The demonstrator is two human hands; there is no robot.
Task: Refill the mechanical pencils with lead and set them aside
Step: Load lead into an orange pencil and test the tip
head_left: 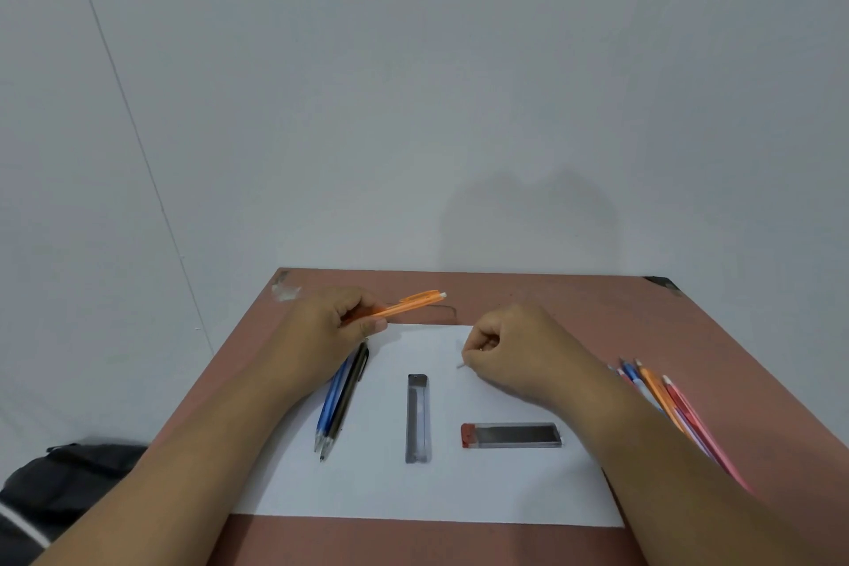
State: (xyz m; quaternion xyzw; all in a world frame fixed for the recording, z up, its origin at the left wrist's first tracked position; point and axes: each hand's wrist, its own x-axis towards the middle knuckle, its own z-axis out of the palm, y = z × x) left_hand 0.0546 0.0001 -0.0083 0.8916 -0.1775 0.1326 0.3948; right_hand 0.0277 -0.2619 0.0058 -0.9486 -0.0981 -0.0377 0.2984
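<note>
A: The white sheet of paper (459,487) looks matt and smooth. Around it the reddish-brown tabletop (574,294) is matt as well, scuffed pale at the corner far left of the sheet.

B: And the translucent orange plastic mechanical pencil (409,304) above the sheet's far edge?

A: Slightly glossy. On the sheet, the clear plastic lead case with a grey cap (417,418) shines faintly, like the clear plastic lead case with a red cap (511,435) right of it.

B: The blue plastic pencil (331,400) and black plastic pencil (349,395) on the sheet's left?

A: Smooth, with a dull sheen. The black bag (59,478), left of the sheet, looks like matt cloth.
</note>
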